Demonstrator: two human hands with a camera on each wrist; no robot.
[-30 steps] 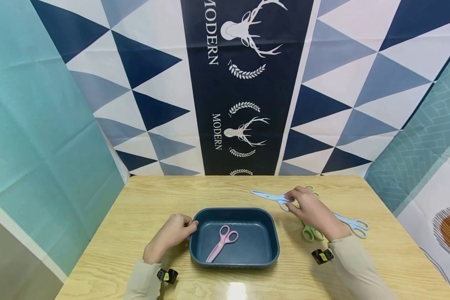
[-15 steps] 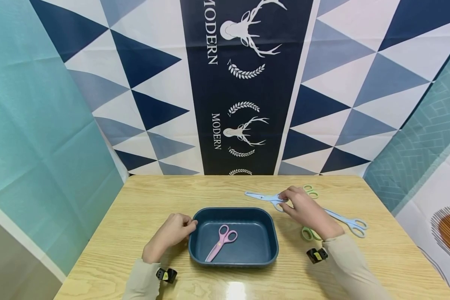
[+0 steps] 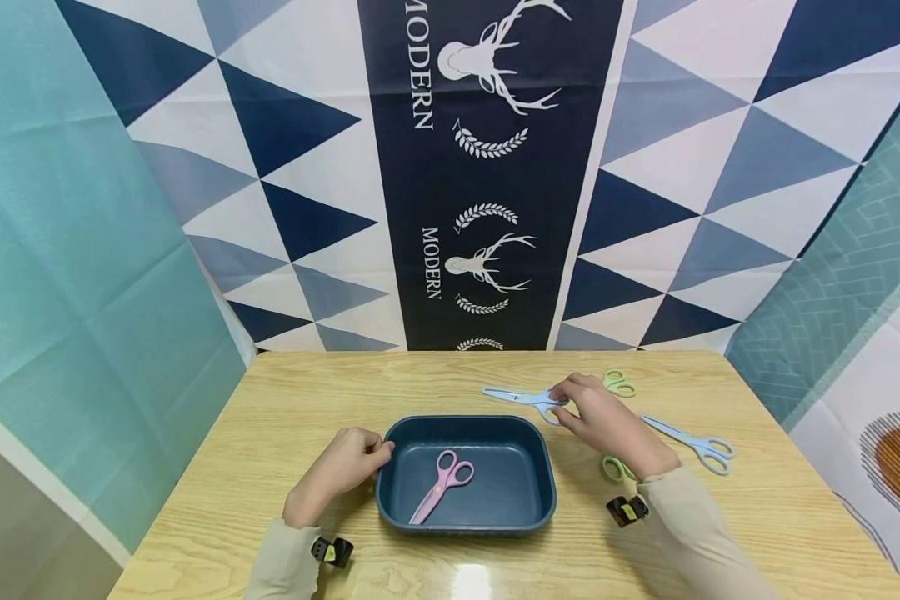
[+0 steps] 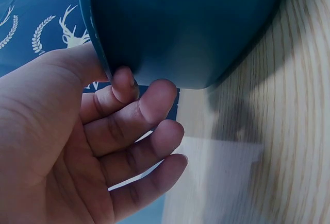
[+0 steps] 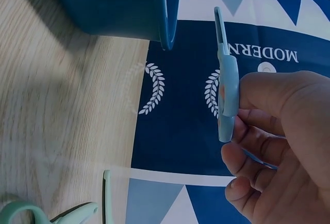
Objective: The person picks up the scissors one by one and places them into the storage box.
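Pale wood covers the worktop [image 3: 307, 392], and on it stands a navy tray [image 3: 506, 492], its left rim pinched by the thumb and fingers of the left hand [image 3: 345, 462]. Near the tray's far right corner, the right hand [image 3: 596, 421] grips the handle of light-blue scissors [image 3: 516, 397], blades pointing left. Pink scissors [image 3: 441, 490] lie inside the tray; second blue scissors [image 3: 678, 434] rest to the right, near green handles [image 3: 618, 383] partly shown beside the forearm. Carrying the held pair well calls, I'd judge, for a firm pinch at the handle, blades together and well clear of the rim — while the other hand steadies the tray. From the right wrist, the held scissors appear edge-on, thumb on one face, fingers on the other — a grip the head view mostly hides. Only the head view shows the pink pair.
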